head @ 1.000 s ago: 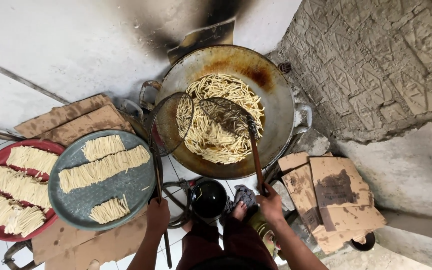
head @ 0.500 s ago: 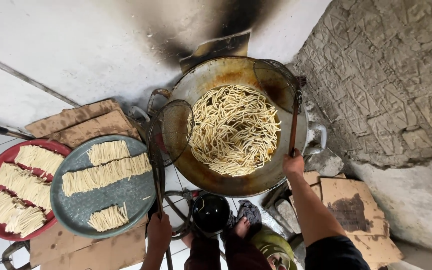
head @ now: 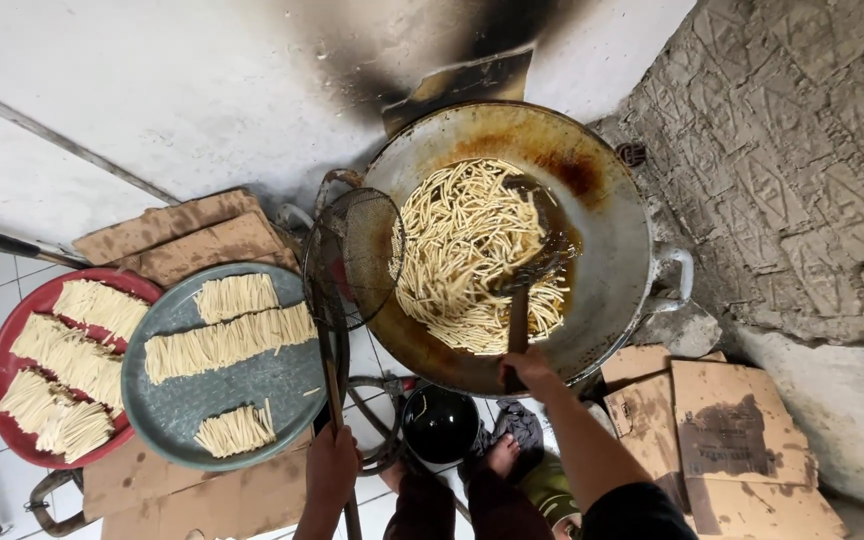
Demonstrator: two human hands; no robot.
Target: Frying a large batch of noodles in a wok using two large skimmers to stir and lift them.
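The step in hand looks like frying: the right hand (head: 530,368) is closed around the wooden handle of a ladle (head: 532,272), whose dark head sits in the oil among the pale dough sticks (head: 462,250) filling the big wok (head: 612,200). The left hand (head: 332,465) grips the long handle of a wire skimmer (head: 354,258), whose round mesh rests tilted on the wok's rim at about 9 o'clock, just touching the edge of the sticks. At 8 o'clock from the wok lie a grey round tray (head: 252,390) and, further out, a red tray (head: 12,350), both carrying rows of raw strips. By my judgement the batch is mid-fry, being stirred; the next move calls for keeping the ladle low so oil does not splash, and swinging the skimmer in beneath the sticks
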